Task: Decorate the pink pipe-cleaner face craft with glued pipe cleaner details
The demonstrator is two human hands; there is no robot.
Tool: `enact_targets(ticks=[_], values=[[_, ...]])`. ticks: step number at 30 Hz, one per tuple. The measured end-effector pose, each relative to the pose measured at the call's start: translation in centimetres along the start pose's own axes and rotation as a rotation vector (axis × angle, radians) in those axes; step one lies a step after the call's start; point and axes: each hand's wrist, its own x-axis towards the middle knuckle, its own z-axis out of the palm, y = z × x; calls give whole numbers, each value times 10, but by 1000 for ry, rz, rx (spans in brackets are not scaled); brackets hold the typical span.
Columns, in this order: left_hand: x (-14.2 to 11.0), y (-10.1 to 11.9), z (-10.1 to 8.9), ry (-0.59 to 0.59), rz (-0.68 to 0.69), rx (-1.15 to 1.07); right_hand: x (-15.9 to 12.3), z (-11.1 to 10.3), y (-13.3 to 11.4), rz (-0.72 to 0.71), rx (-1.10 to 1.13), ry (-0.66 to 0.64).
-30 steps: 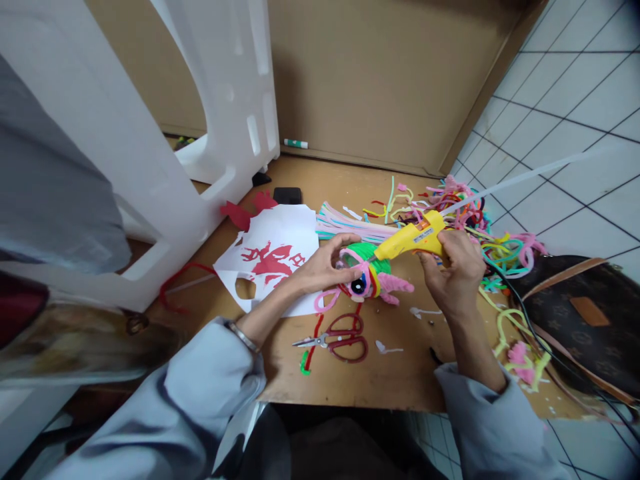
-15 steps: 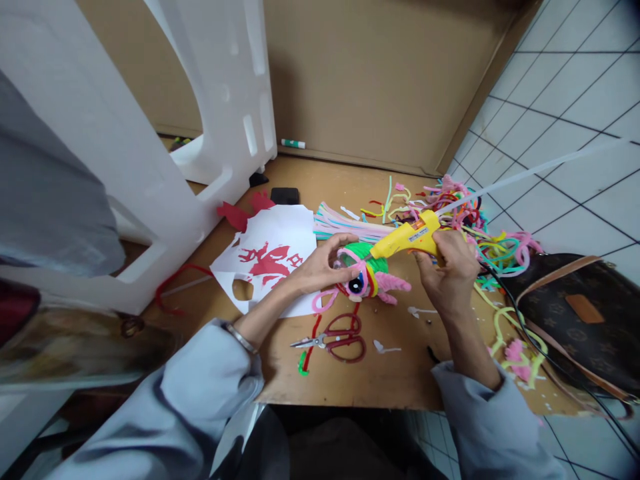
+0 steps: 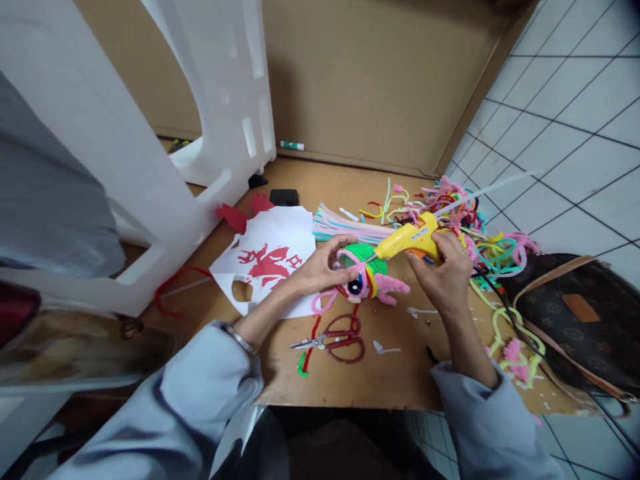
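We see a yellow glue gun (image 3: pixel 401 241) and a craft figure (image 3: pixel 367 252) in green, pink and yellow, its eye (image 3: pixel 355 286) black, white and blue. Our sleeves (image 3: pixel 210 377) are plain grey-blue. We have red-handled scissors (image 3: pixel 327 338), white paper (image 3: pixel 296 230) with red shapes, a dark brown bag (image 3: pixel 553 300) patterned with paler motifs, and white tiles (image 3: pixel 585 163) gridded in dark lines.

Above the surface (image 3: pixel 400 385), the left hand (image 3: pixel 320 270) pinches and the right hand (image 3: pixel 449 273) grips; both forearms (image 3: pixel 273 310) reach from the surface's near side.

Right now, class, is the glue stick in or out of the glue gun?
Partly in: the glue stick juts from the rear of the glue gun.
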Motion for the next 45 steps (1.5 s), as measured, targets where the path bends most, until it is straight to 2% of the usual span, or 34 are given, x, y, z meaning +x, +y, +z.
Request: enact_targets(ticks=[10, 18, 21, 24, 28, 33, 36, 38, 40, 43, 45], values=[[0, 1, 0, 1, -15, 17, -2, 4, -6, -69, -24, 13], [0, -2, -1, 5, -5, 44, -2, 2, -3, -21, -43, 11], [0, -3, -2, -6, -25, 63, -2, 2, 8, 67, -40, -7], [0, -3, -2, -5, -39, 69, -4, 0, 26, 215, -85, -75], [1, 1, 3, 29, -39, 41, -16, -5, 52, 416, -278, -174], [1, 0, 11, 104, -47, 19, -36, -10, 79, 407, -443, -254], [0, 0, 15, 121, -64, 34, -38, -13, 83, 394, -454, -318], [-1, 1, 17, 140, -89, 40, -33, -20, 71, 346, -452, -294], [-2, 2, 20, 157, -114, 25, -25, -28, 42, 242, -379, -174], [-3, 3, 23, 177, -132, -3, -17, -39, -22, 31, -179, -26], [-3, 3, 24, 190, -137, -13, -18, -40, -63, -111, -120, -26]])
